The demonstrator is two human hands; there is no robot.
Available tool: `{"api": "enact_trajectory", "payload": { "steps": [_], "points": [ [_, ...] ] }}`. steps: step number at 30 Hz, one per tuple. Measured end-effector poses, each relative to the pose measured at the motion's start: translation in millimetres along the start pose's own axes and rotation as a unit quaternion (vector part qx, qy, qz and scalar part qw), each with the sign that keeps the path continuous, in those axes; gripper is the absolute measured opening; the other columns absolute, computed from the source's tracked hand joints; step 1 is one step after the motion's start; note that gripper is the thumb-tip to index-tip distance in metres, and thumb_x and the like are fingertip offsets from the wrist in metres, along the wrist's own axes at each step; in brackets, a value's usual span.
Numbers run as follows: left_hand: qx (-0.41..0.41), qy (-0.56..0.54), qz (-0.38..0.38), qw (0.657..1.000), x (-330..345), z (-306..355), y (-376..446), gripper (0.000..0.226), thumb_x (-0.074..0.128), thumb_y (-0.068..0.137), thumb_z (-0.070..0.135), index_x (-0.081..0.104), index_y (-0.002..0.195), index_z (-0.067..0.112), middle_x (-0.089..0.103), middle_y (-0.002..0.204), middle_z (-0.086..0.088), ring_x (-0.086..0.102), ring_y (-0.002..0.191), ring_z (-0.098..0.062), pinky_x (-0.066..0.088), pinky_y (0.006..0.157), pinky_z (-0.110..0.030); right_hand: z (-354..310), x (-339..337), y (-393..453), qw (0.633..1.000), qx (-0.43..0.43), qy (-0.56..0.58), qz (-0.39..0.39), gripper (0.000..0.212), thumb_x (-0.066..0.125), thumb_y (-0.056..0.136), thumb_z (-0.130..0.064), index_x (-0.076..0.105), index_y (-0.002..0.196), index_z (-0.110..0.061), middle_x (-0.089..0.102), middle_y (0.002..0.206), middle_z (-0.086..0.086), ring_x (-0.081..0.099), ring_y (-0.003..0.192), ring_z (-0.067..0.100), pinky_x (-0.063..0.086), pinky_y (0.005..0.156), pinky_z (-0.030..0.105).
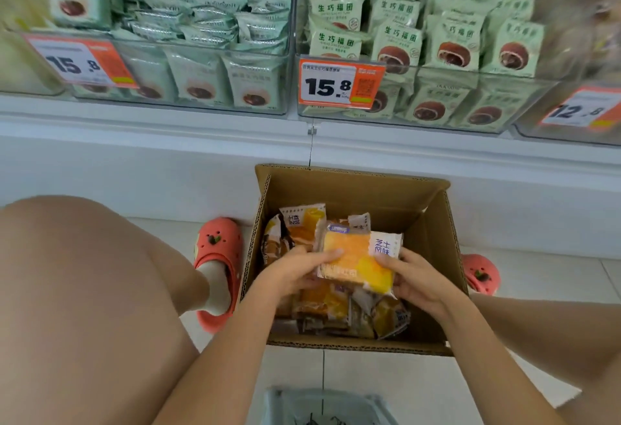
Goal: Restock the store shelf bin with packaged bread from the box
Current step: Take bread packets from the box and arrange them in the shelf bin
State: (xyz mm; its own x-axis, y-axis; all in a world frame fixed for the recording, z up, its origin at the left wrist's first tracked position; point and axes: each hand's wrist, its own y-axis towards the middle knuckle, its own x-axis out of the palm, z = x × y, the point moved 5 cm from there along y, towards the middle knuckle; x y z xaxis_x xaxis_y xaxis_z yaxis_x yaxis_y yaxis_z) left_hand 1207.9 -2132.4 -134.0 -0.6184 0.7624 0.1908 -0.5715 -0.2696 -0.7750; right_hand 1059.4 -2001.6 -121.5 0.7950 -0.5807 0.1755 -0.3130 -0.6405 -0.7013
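Observation:
An open cardboard box (356,189) stands on the floor in front of the shelf, with several orange and yellow packaged breads (302,222) lying inside. Both hands are in the box, holding a stack of bread packs (359,256) between them. My left hand (295,273) grips the stack's left side with the thumb on top. My right hand (416,280) grips its right side. The top pack shows yellow bread under a clear wrapper. Lower packs in the stack are partly hidden by my fingers.
Above the box, clear shelf bins (403,122) hold green packaged buns behind orange price tags (339,85). My bare knee (77,290) fills the left side. Pink clogs (218,256) flank the box. A grey bin (322,404) sits at the bottom edge.

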Motion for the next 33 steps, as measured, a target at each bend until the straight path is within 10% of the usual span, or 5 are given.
{"api": "enact_trajectory", "payload": {
  "steps": [4, 15, 19, 23, 33],
  "points": [
    [0.096, 0.037, -0.04, 0.994, 12, 36, -30, 0.025, 0.072, 0.081, 0.015, 0.064, 0.104, 0.014, 0.072, 0.099, -0.004, 0.069, 0.09, -0.015, 0.059, 0.075, -0.031, -21, 16, -28, 0.998, -0.054, 0.033, -0.028, 0.049, 0.068, 0.075, -0.022, 0.055, 0.122, -0.015, 0.067, 0.117, 0.012, 0.066, 0.103, 0.028, 0.059, 0.071, 0.037],
    [0.364, 0.234, 0.026, 0.901, 22, 202, -176, 0.018, 0.072, 0.082, 0.023, 0.065, 0.099, 0.022, 0.073, 0.093, 0.007, 0.07, 0.087, -0.005, 0.056, 0.078, -0.024, -191, 55, -117, 0.955, -0.281, -0.093, 0.014, 0.035, 0.073, 0.078, -0.023, 0.06, 0.112, -0.022, 0.071, 0.108, 0.0, 0.067, 0.1, 0.021, 0.054, 0.087, 0.046],
    [0.388, 0.27, -0.009, 0.881, 27, 251, -220, 0.025, 0.071, 0.08, 0.003, 0.059, 0.096, 0.018, 0.073, 0.08, 0.01, 0.069, 0.073, 0.0, 0.055, 0.067, -0.015, -255, 63, -148, 0.936, -0.33, -0.125, 0.001, 0.029, 0.07, 0.082, -0.02, 0.061, 0.11, -0.018, 0.072, 0.101, 0.001, 0.067, 0.095, 0.021, 0.054, 0.086, 0.043],
    [0.417, 0.326, -0.016, 0.848, 27, 286, -250, 0.042, 0.076, 0.073, -0.001, 0.058, 0.106, 0.019, 0.073, 0.094, 0.004, 0.07, 0.088, -0.01, 0.056, 0.077, -0.021, -298, 73, -170, 0.925, -0.344, -0.16, -0.027, 0.019, 0.066, 0.085, -0.019, 0.06, 0.102, -0.022, 0.066, 0.085, -0.007, 0.058, 0.063, 0.004, 0.041, 0.052, 0.021],
    [0.407, 0.393, -0.104, 0.818, 29, 368, -274, 0.05, 0.065, 0.077, -0.016, 0.054, 0.106, 0.022, 0.068, 0.09, 0.003, 0.066, 0.083, -0.01, 0.053, 0.071, -0.021, -389, 79, -193, 0.899, -0.378, -0.215, -0.045, 0.041, 0.073, 0.072, -0.03, 0.059, 0.11, -0.026, 0.068, 0.094, -0.008, 0.061, 0.079, 0.007, 0.046, 0.067, 0.027]
  ]
}}
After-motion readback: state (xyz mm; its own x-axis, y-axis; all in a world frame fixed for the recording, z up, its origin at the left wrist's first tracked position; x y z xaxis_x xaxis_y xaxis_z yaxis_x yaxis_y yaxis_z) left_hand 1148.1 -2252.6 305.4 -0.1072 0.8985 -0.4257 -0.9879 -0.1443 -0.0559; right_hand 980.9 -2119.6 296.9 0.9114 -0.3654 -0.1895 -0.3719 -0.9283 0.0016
